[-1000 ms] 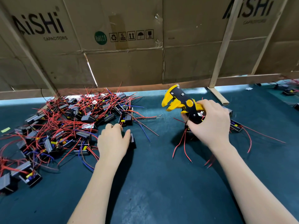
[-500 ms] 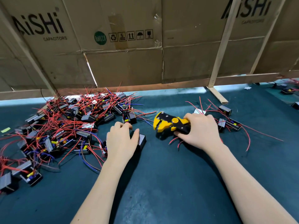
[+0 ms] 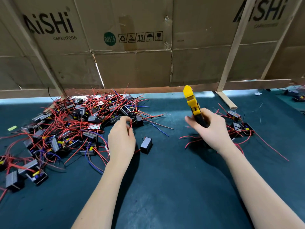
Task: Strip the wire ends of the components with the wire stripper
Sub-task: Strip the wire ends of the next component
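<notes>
We saw the right hand (image 3: 212, 129) wrapped round the black handles of the yellow wire stripper (image 3: 194, 106), holding it upright above the bench (image 3: 165, 187) with its yellow head pointing up toward the cardboard wall (image 3: 132, 66). The left hand (image 3: 121, 141) hovered at the near edge of the big pile of components (image 3: 71, 123), its fingertips pinching a thin red wire (image 3: 131, 123) that stood up between thumb and forefinger. Just beside that hand, to its right, a single black component (image 3: 146, 145) lay on the bench; we could not tell for sure whether the pinched wire belonged to it. The pile itself spread over the left of the dark green surface, a tangle of red and a few blue leads with small black and grey blocks. A smaller group of components (image 3: 239, 124) with red leads lay behind and to the right of the right hand. A bit of yellow-green tape (image 3: 12, 128) sat at the far left.
</notes>
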`<state>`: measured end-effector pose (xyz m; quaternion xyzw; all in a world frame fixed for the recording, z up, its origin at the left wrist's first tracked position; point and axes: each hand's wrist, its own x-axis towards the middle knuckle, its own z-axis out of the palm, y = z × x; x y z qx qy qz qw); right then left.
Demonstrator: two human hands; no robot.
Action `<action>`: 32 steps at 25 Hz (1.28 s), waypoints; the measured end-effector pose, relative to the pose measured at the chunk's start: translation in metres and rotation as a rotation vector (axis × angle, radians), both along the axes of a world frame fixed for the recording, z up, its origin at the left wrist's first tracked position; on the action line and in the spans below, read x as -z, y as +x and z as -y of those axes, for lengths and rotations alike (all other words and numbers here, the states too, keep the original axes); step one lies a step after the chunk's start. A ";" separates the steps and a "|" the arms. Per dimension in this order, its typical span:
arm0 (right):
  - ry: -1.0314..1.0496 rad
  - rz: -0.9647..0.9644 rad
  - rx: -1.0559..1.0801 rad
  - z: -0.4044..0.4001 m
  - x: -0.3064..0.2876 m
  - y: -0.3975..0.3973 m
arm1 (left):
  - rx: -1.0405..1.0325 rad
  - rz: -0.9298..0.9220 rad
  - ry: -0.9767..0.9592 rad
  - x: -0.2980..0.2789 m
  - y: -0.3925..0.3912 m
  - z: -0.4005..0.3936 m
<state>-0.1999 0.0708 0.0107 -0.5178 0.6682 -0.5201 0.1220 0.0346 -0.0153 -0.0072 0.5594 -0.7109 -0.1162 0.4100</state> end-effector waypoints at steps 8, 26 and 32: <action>0.173 -0.105 -0.124 0.003 0.010 0.014 | 0.285 -0.277 -0.409 -0.011 -0.008 -0.011; -0.309 0.532 0.182 0.012 0.005 -0.017 | 0.879 -1.017 0.626 -0.007 -0.025 -0.021; -0.238 0.076 0.251 0.008 0.008 -0.020 | 0.838 -0.895 0.545 -0.002 -0.027 -0.019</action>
